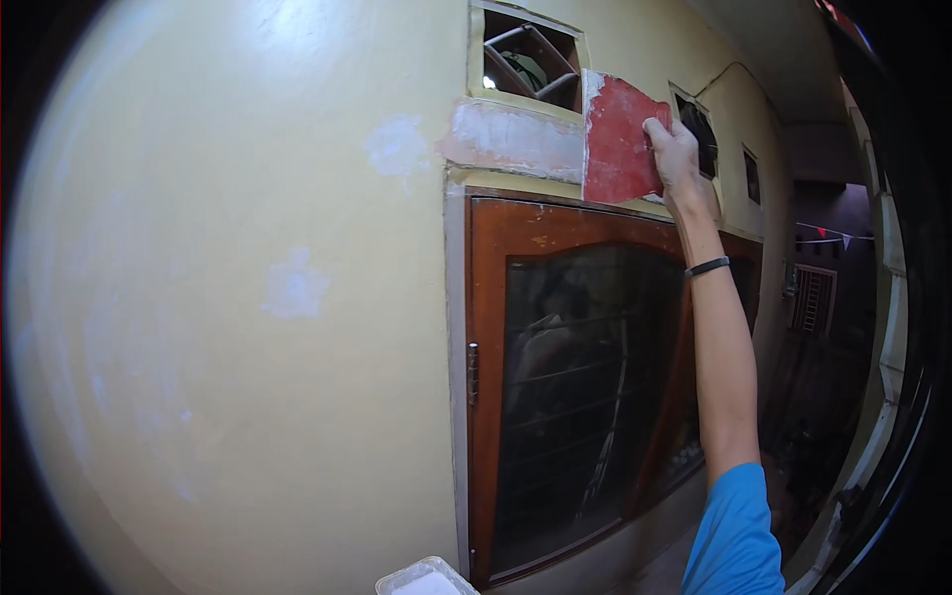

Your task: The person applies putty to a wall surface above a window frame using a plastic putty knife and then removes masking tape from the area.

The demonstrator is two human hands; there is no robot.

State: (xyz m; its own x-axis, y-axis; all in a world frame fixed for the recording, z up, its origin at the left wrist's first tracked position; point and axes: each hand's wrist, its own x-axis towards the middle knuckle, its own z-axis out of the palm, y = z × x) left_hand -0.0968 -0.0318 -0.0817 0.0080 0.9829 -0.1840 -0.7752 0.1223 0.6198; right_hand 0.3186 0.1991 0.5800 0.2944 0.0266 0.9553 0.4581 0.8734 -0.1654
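Observation:
My right hand (678,167) reaches up and grips a red putty spreader (623,141), thumb on its face. The wide flat blade is smeared with white along its left and upper edges. It covers the right part of a whitish patched strip (518,137) on the wall, between a vent opening and the window frame; whether it touches is hard to tell. A pale tub (389,577) with white paste in it shows at the bottom edge. My left hand is out of the picture.
Below the strip is a brown wooden window (488,397) with dark glass. Above it sits a square vent opening (532,61); more openings follow to the right. Whitish patches (296,286) mark the cream wall (357,416). A dim passage (818,377) runs along the right.

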